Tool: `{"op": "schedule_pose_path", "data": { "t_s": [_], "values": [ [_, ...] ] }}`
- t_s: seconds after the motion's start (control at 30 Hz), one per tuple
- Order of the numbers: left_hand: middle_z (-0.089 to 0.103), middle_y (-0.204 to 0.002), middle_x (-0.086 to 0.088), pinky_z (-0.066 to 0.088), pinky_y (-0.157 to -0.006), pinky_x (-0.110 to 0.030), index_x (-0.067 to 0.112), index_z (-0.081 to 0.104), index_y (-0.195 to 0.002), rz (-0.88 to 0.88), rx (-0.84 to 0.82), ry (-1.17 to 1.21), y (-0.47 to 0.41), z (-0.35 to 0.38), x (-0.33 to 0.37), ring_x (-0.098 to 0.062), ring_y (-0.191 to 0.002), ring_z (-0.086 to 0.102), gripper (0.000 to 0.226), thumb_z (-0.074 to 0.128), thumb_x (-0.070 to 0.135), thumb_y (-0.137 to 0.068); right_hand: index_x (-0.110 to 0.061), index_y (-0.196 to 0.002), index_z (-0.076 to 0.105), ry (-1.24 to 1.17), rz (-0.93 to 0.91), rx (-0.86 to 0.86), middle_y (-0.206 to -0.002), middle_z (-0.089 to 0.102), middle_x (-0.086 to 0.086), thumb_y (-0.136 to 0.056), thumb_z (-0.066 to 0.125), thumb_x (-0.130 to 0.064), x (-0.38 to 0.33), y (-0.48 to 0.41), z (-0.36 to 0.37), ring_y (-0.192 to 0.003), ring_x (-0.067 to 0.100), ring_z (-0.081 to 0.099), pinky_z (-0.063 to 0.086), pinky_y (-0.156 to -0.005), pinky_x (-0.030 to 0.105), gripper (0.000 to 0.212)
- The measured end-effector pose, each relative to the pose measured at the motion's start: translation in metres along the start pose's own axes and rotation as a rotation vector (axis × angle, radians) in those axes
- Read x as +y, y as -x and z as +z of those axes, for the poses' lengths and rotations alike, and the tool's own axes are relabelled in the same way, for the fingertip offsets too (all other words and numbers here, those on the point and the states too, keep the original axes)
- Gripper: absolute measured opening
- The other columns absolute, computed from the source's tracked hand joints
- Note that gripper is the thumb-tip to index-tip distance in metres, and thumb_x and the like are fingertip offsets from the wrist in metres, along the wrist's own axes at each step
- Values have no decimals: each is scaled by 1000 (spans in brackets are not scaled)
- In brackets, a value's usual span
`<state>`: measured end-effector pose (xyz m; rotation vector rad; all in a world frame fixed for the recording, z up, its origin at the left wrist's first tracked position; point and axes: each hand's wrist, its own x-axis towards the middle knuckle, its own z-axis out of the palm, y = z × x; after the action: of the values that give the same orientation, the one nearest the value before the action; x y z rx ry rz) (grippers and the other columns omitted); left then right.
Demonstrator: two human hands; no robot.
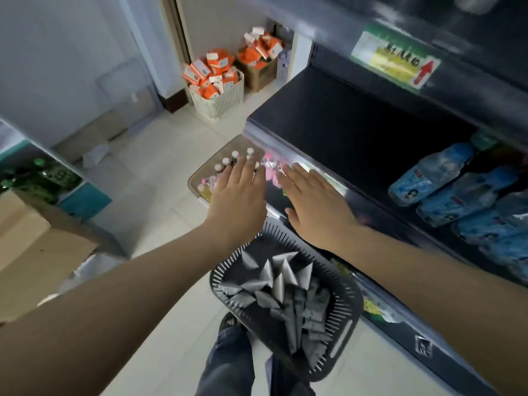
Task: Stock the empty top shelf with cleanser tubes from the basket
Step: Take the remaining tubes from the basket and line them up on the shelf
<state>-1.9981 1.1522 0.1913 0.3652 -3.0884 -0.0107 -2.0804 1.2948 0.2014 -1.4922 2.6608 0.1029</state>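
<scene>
A dark slotted basket (347,315) stands on the floor below my arms, filled with several grey cleanser tubes (285,284). The dark shelf (343,121) to the right is bare on its left part. My left hand (237,195) is flat, palm down, fingers apart, holding nothing, above the floor just left of the shelf's front edge. My right hand (314,201) is also flat and empty, over the shelf's front edge. Both hands hover above the basket's far rim.
Blue water bottles (445,184) lie on the shelf's right part. A clear bin of small bottles (228,164) sits on the floor beyond my hands. A white basket (220,101) and a box (263,70) of orange packs stand farther back. A cardboard box (37,247) is at left.
</scene>
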Motion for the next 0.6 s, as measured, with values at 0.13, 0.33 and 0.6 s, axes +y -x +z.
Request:
{"op": "schedule_pose_path", "data": {
  "t_s": [0.13, 0.33, 0.6],
  "values": [
    [28, -153, -17, 21, -117, -45, 4, 30, -145, -11, -103, 27, 20, 38, -4, -33, -143, 23, 63, 51, 27, -90, -16, -152, 2, -58, -2, -99, -161, 1, 3, -98, 39, -28, -8, 4, 38, -148, 19, 0, 1, -120, 36, 67],
    [30, -151, -10, 25, -113, -35, 7, 28, -146, -53, -225, 159, 47, 87, -12, -26, -141, 26, 59, 48, 11, -90, -11, -151, 11, -105, -32, -183, -159, 13, 8, -97, 42, -24, -17, 9, 90, -148, 23, 9, 9, -121, 38, 64],
    [50, -127, -9, 46, -92, -38, 9, 46, -127, -76, -436, 279, 77, 153, -27, -28, -119, 47, 39, 47, 2, -88, -6, -146, 26, -163, -56, -287, -152, 30, 13, -94, 51, -22, -33, 4, 159, -143, 27, 26, 18, -119, 35, 61]
  ]
}}
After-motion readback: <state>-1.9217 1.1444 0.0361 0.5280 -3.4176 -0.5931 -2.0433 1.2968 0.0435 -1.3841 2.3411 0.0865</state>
